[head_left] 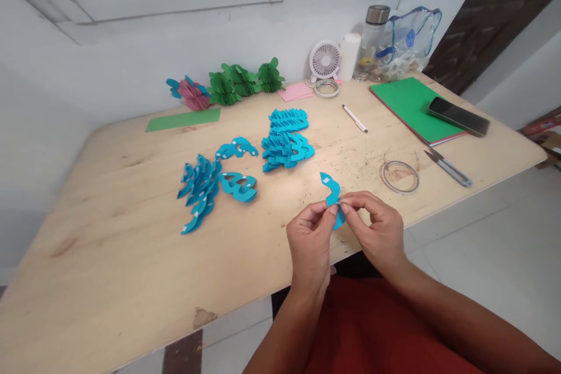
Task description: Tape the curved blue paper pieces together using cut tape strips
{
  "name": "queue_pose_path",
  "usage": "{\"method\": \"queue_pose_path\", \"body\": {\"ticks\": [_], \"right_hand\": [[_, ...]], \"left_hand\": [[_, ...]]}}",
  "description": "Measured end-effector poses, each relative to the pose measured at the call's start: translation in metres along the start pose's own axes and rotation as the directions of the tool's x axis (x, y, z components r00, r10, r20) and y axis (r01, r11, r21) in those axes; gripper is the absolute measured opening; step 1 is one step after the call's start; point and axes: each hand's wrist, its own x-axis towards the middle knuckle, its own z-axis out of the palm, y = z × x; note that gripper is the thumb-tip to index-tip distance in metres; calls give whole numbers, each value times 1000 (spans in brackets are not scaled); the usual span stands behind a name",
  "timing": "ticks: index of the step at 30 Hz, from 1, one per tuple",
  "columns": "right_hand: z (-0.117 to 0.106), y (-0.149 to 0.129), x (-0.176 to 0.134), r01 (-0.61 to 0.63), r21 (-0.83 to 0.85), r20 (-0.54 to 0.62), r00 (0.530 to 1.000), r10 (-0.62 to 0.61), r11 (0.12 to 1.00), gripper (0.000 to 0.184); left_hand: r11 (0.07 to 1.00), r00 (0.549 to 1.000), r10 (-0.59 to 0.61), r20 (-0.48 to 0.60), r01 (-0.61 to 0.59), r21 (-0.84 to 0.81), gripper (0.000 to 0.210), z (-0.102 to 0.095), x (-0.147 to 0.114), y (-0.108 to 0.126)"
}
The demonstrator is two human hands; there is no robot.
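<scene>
A wavy blue paper cutout [333, 189] is held up near the table's front edge, with a small white patch at its upper end. My left hand [312, 236] pinches it from the left. From the right, the thumb and index finger of my right hand [377, 225] close on its middle; a tiny whitish bit shows at those fingertips. To the left lie similar blue cutouts [199, 187] with white patches, and two more, one curved strip [236, 148] and one folded piece [239, 186]. Stacks of blue cutouts [287, 149] stand farther back.
A roll of tape [400, 177] and thread snips [447, 168] lie right of my hands. Behind are a pen [355, 118], green paper [416, 106], a phone [458, 116], another tape roll [326, 89], a small fan [325, 60], a bottle [371, 44] and green paper shapes [241, 80].
</scene>
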Motion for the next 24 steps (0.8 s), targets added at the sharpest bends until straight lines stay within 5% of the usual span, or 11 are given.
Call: {"method": "queue_pose_path", "body": {"ticks": [17,24], "right_hand": [[2,-3,0,78,-76,-21,997,-80,994,12],[3,-4,-2,17,-29,6,1000,-17,999,12]], "left_hand": [[998,994,63,-92,-62,20,3,3,-2,1],[997,985,76,-154,-70,42,5,3,-2,-3]]}}
